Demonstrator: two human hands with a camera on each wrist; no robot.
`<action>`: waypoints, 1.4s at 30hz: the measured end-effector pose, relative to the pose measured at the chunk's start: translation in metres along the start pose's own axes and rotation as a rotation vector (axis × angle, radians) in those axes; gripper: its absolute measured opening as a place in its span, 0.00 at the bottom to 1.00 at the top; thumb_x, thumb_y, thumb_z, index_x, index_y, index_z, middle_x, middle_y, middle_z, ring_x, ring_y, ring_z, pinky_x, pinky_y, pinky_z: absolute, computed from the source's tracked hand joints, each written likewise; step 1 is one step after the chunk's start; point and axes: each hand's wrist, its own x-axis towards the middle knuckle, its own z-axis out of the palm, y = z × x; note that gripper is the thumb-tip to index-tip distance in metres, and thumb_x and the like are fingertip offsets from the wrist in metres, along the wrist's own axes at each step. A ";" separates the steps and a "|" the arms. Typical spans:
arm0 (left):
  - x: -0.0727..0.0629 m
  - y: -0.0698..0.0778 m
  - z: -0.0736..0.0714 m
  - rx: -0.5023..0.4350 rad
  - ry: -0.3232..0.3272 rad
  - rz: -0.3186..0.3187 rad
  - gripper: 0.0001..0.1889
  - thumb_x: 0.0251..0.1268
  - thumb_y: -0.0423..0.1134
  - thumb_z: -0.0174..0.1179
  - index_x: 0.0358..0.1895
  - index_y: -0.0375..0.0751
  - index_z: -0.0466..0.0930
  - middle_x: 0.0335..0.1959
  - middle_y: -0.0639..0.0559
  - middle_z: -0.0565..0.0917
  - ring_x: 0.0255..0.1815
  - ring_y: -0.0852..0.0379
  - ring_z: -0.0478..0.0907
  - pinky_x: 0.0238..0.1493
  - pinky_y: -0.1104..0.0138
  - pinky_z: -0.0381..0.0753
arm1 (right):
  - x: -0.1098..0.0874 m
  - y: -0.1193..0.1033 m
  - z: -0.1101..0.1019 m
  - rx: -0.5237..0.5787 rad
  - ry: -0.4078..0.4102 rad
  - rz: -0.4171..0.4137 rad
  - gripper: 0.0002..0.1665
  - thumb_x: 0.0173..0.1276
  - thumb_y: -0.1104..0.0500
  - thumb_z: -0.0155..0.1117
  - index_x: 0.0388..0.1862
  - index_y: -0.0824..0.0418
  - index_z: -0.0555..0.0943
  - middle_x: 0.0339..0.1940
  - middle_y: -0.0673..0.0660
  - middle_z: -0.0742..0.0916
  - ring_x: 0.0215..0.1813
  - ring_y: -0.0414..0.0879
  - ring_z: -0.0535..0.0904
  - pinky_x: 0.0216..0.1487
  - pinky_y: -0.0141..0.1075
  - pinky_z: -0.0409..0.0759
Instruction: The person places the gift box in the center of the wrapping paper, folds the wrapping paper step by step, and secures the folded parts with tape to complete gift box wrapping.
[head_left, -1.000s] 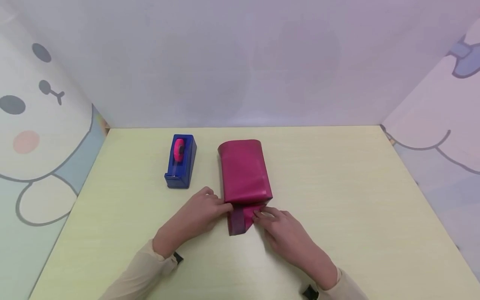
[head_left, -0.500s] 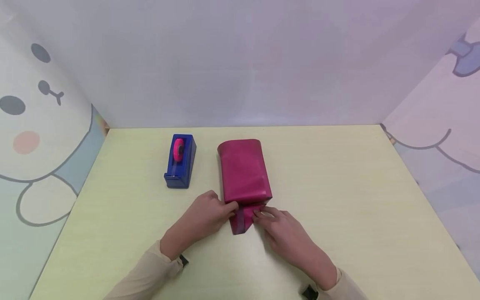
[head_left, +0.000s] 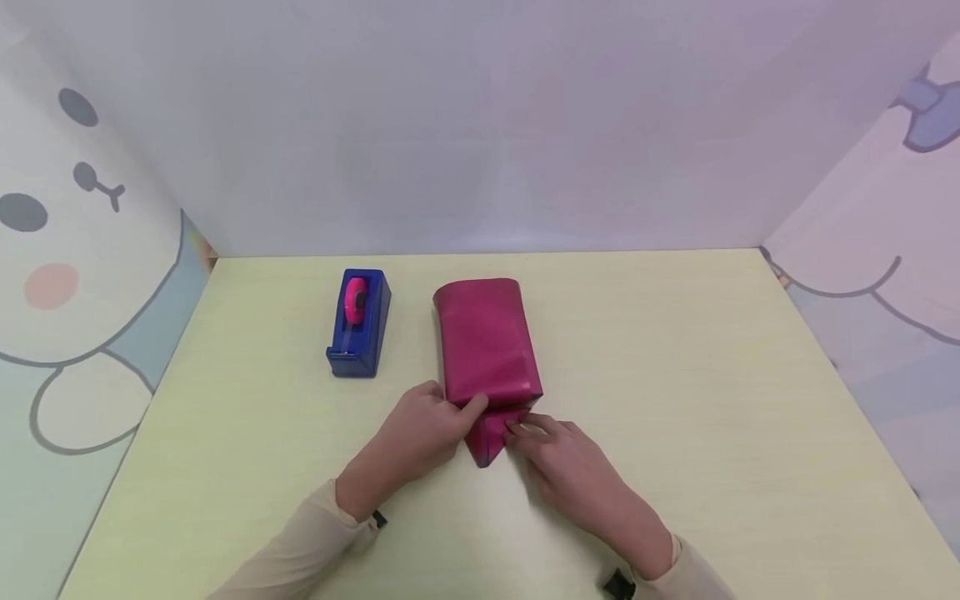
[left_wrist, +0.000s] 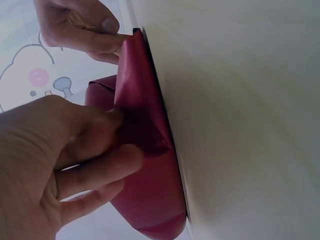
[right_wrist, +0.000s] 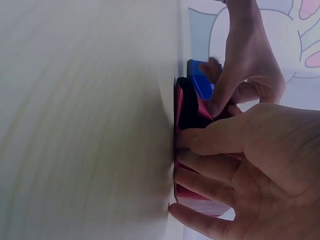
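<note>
Left hand point(head_left: 420, 429) moved inward, pinching the magenta parcel's point(head_left: 487, 342) pointed flap point(head_left: 489, 437), right hand point(head_left: 566, 471) pressing.

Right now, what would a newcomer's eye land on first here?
Probably the magenta package midway across the pale table, left hand and right hand on the flap at its near end. Then the blue tape dispenser with its pink roll, left of the package.

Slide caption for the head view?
Left hand and right hand touch the flap of a magenta package near a blue tape dispenser.
</note>
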 end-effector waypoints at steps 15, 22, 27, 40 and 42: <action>-0.017 0.002 -0.013 -0.602 -0.355 -0.133 0.08 0.76 0.41 0.62 0.49 0.51 0.90 0.40 0.62 0.87 0.38 0.68 0.79 0.46 0.67 0.84 | 0.001 0.000 0.001 -0.008 0.002 -0.007 0.22 0.67 0.64 0.71 0.60 0.57 0.87 0.62 0.51 0.89 0.66 0.50 0.82 0.56 0.47 0.85; -0.025 0.006 -0.007 -0.640 -0.360 -0.085 0.18 0.78 0.36 0.58 0.66 0.46 0.82 0.59 0.55 0.85 0.57 0.58 0.81 0.60 0.61 0.84 | 0.001 0.001 0.001 -0.018 0.001 -0.013 0.22 0.67 0.64 0.72 0.61 0.57 0.87 0.61 0.51 0.90 0.66 0.50 0.82 0.57 0.48 0.84; -0.025 0.010 -0.005 -0.658 -0.346 -0.079 0.19 0.78 0.34 0.56 0.68 0.46 0.80 0.64 0.54 0.83 0.66 0.56 0.77 0.68 0.58 0.80 | 0.000 0.001 0.002 -0.014 0.009 -0.012 0.22 0.67 0.64 0.71 0.61 0.57 0.87 0.61 0.51 0.90 0.66 0.49 0.82 0.58 0.48 0.84; -0.035 0.026 -0.003 -0.505 -0.365 -0.040 0.28 0.74 0.39 0.63 0.76 0.53 0.72 0.79 0.58 0.71 0.80 0.47 0.61 0.68 0.53 0.79 | 0.002 0.001 0.000 0.007 -0.017 0.013 0.24 0.69 0.64 0.70 0.64 0.57 0.84 0.61 0.53 0.89 0.65 0.50 0.83 0.57 0.48 0.85; -0.036 0.027 -0.003 -0.473 -0.380 -0.029 0.30 0.74 0.40 0.63 0.77 0.54 0.70 0.80 0.59 0.69 0.81 0.46 0.60 0.67 0.52 0.79 | 0.004 0.001 0.000 0.009 0.005 0.019 0.24 0.69 0.64 0.70 0.64 0.56 0.84 0.59 0.54 0.90 0.62 0.50 0.85 0.56 0.47 0.86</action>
